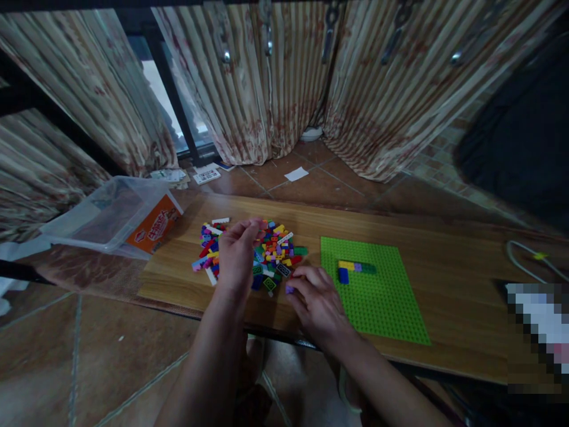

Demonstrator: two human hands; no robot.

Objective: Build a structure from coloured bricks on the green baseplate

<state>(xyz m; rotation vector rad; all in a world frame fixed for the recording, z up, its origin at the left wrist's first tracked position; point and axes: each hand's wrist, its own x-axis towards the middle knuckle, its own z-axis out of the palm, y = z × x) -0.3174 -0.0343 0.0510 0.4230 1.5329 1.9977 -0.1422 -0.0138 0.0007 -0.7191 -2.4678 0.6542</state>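
Observation:
My left hand [237,252] is over the pile of toy bricks [278,243], its thumb and fingers pinched together. Whatever lies between those fingertips is too small to make out. At the pile's near right edge, my right hand [317,296] has its fingers closed on a small purple brick [290,289]. To the right lies a green baseplate [382,308]. On it sit a yellow brick [346,265], a light purple brick [358,267] and a dark green brick [368,268] in a row, with a blue brick [343,276] below the yellow end.
A clear plastic bin [111,222] with an orange label stands at the left end of the wooden table [462,279]. A white cable [518,261] and a pixelated blurred object [537,320] are at the right. Striped curtains [284,89] hang beyond the table.

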